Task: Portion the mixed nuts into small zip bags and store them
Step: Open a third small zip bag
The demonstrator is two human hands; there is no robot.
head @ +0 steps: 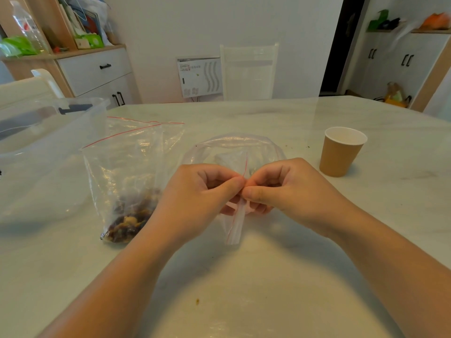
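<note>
A small clear zip bag (234, 225) with a red line along its seal hangs edge-on between my two hands, just above the table. My left hand (195, 193) and my right hand (283, 186) both pinch its top, thumbs and forefingers meeting at the seal. Whether it holds nuts is hidden by my fingers. To the left a larger clear zip bag (127, 172) stands open, with mixed nuts (131, 218) heaped in its bottom. Behind my hands lies another clear plastic bag (234, 147), rounded and open.
A brown paper cup (340, 151) stands upright at the right. A large clear plastic box (36, 142) fills the table's left side. A white chair (249, 69) is at the far edge. Small crumbs dot the marble table (244, 289).
</note>
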